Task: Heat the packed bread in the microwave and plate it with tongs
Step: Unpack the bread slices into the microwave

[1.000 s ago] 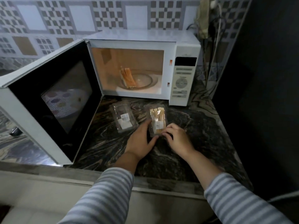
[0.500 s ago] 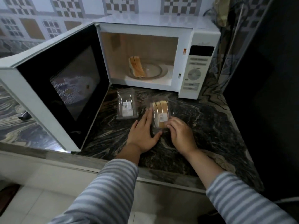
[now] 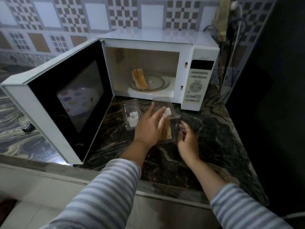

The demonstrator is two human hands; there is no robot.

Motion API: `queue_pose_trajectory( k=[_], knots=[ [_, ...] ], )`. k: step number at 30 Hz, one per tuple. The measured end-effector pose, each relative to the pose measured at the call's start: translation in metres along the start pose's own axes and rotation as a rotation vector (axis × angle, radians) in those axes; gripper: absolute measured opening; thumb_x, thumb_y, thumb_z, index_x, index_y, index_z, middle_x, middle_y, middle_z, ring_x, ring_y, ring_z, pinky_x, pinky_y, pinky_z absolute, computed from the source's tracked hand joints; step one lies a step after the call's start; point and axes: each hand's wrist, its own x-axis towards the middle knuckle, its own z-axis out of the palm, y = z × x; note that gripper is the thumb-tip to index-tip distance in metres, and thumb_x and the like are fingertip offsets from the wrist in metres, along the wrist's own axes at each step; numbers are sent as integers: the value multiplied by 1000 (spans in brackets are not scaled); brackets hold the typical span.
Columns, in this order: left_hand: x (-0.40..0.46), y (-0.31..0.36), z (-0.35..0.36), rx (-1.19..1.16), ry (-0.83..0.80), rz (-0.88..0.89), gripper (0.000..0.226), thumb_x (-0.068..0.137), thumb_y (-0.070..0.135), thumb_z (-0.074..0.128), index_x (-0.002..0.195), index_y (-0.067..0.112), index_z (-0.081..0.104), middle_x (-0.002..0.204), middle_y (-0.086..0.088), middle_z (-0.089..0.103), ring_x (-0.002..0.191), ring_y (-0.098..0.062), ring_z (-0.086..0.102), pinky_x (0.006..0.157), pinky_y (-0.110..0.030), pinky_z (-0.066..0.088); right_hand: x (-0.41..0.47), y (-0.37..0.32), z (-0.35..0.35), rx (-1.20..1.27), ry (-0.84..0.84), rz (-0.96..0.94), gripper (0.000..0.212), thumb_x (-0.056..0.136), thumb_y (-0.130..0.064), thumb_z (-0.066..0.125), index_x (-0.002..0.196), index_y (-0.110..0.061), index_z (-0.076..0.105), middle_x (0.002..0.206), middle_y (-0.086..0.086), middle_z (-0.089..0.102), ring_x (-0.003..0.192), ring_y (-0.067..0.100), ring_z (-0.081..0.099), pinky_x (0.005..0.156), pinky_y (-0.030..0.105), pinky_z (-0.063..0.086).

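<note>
Where hands (image 3: 166, 129) meet: clear ridged pack (image 3: 166, 120)

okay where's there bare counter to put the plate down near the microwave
Bare patch: dark counter right of the right hand, below the microwave controls. Crowded: in front of the oven, where the empty clear pack, the opened bread pack and left hand sit beside the open door.

Both arms wear long sleeves in horizontal stripes of pale grey-blue and off-white, the bands of roughly even width. The left sleeve (image 3: 105, 194) ends partway up the forearm; the right sleeve (image 3: 244, 210) is pushed higher. The left hand (image 3: 149, 128) and right hand (image 3: 188, 141) are bare, with no rings, watch or gloves visible
</note>
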Motion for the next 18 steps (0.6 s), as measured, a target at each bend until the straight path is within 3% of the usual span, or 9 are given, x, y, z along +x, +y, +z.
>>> queue_pose_trajectory(
  k=[4, 8, 11, 13, 18],
  knots=[
    [37, 6, -17, -127, -50, -84, 42, 99, 49, 38, 133, 31, 58, 158, -3, 28, 144, -13, 25, 104, -20, 26, 13, -25, 17, -68, -137, 40, 44, 92, -33, 55, 134, -20, 52, 132, 3, 58, 122, 19, 54, 104, 41, 44],
    [65, 10, -33, -182, -140, -140, 45, 102, 42, 35, 130, 18, 61, 146, -8, 48, 146, -16, 22, 109, -24, 24, 26, -51, 31, -111, -101, 4, 40, 87, -27, 64, 124, -12, 55, 118, 6, 64, 112, 24, 59, 91, 25, 45],
    [75, 9, -39, -163, -141, -151, 47, 102, 42, 34, 124, 13, 64, 140, -11, 53, 144, -16, 27, 105, -23, 28, 28, -55, 43, -245, -50, 89, 61, 88, -42, 63, 136, -10, 43, 129, 13, 58, 119, 30, 55, 94, 32, 44],
    [76, 10, -41, -175, -146, -159, 46, 103, 41, 34, 125, 13, 64, 141, -12, 52, 143, -17, 29, 104, -21, 28, 27, -53, 50, -333, -57, 122, 62, 87, -53, 58, 133, -14, 43, 124, 13, 61, 113, 29, 59, 88, 35, 48],
    [70, 9, -42, -236, -130, -172, 46, 102, 40, 36, 128, 13, 62, 143, -13, 50, 143, -17, 29, 106, -21, 26, 27, -57, 51, -423, -35, 160, 46, 92, -34, 58, 130, -15, 42, 121, 12, 63, 110, 28, 62, 85, 32, 49]
  ],
)
